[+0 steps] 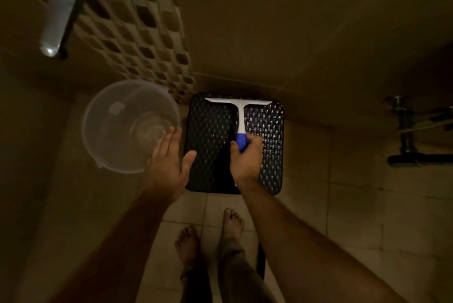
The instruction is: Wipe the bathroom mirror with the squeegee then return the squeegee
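A white squeegee (240, 111) with a blue grip lies on top of a black woven stool (210, 136), its blade toward the wall. My right hand (246, 158) is closed around the blue end of the handle. My left hand (169, 158) hovers flat with fingers spread, over the gap between the stool and a bucket, holding nothing. No mirror is in view.
A clear plastic bucket (131, 123) stands on the floor left of the stool. A metal tap (60, 8) juts out at the upper left beside mosaic tiles. Dark pipe fittings (411, 136) stick out at the right. My bare feet (210, 241) stand on the tiled floor.
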Demonstrator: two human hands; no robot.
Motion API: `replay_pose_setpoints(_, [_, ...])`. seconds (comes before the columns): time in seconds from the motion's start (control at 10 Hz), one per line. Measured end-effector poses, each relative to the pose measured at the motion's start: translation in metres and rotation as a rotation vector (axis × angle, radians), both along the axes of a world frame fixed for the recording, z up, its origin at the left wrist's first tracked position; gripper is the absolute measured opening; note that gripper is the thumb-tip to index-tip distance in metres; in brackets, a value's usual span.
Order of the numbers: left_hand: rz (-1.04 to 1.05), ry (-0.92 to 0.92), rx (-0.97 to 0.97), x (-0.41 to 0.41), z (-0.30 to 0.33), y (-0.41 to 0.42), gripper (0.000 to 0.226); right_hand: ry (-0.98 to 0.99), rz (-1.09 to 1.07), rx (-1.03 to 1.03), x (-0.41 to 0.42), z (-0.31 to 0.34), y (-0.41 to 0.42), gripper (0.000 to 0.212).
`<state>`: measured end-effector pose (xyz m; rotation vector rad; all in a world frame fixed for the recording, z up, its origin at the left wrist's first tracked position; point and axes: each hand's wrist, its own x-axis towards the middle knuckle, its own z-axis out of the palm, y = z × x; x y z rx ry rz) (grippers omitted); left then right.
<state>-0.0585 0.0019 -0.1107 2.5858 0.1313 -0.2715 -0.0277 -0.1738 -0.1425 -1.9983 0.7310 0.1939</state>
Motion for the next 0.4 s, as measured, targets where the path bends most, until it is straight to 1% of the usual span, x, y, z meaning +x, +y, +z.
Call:
replay_pose_setpoints(0.1, [-0.008,0.03,0.008,-0.002,-0.01,0.004,0.074,0.044,0.006,-0.007,0.001,-0.009,-0.001,0.034])
replay_pose_setpoints(0.2, [-0.039,0.042,0.026,-0.005,-0.013,0.004,0.076,0.111,0.046,-0.052,0.001,-0.013,-0.007,0.047])
replay_pose_setpoints(0.3, [-0.062,0.022,0.043,-0.001,0.004,0.006,0.074,0.053,0.193,-0.253,0.002,0.01,-0.013,0.063])
replay_pose_setpoints(0.4, [-0.111,-0.04,0.084,0.008,0.037,0.006,0.072,-0.11,0.358,-0.488,0.01,0.047,-0.017,0.067])
